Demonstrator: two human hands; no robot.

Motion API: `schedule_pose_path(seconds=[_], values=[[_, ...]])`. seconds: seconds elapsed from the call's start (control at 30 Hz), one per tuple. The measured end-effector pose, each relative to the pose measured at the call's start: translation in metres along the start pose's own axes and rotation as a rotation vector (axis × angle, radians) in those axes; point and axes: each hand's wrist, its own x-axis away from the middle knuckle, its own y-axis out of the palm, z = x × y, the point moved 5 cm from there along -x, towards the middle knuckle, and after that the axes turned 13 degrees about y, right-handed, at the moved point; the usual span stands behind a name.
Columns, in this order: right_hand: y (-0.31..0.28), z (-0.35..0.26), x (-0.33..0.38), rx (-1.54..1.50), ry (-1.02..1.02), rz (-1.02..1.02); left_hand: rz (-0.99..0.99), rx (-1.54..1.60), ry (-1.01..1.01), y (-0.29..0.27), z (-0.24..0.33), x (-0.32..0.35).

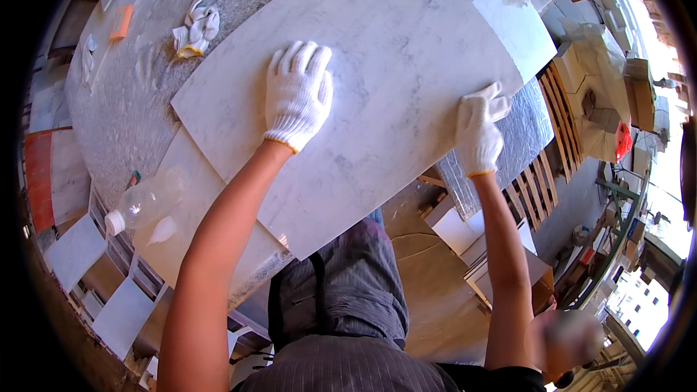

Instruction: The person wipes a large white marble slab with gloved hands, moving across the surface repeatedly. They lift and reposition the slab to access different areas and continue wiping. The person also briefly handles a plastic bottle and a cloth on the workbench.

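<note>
A large white-grey marble-patterned slab lies across the dusty work surface in front of me. My left hand, in a white knitted glove, lies flat on its left part with the fingers stretched out. At the slab's right edge is my right hand, gloved the same way. Its fingers bend around that edge, and their tips are partly hidden. Under the slab's lower left side, another pale slab sticks out. A bright white area shows at the slab's far right end.
A spare pair of gloves and an orange block lie at the far left. A clear plastic bottle rests on its side near my left forearm. Wooden pallets and a foil-like wrapped stack stand right. A person's blurred head appears lower right.
</note>
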Motion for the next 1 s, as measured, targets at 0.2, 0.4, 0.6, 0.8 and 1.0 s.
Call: schedule_pose_path(seconds=[0.2,0.4,0.6,0.8,1.0], values=[[-0.133,-0.126,0.093,0.256,0.074,-0.096,0.035,0.005,0.008,-0.002,0.000,0.001],[-0.213,-0.226,0.198,-0.318,0.025,-0.378,0.093,0.094,0.027,-0.006,-0.004,0.005],[-0.196,-0.217,0.224,-0.998,0.014,-0.461,0.172,0.133,0.018,-0.005,-0.009,0.009],[-0.151,-0.150,0.165,-1.178,0.320,-0.233,0.150,0.189,0.036,-0.009,-0.010,0.008],[-0.091,-0.083,0.099,-1.080,0.420,-0.082,0.143,0.130,0.091,-0.011,-0.006,0.005]])
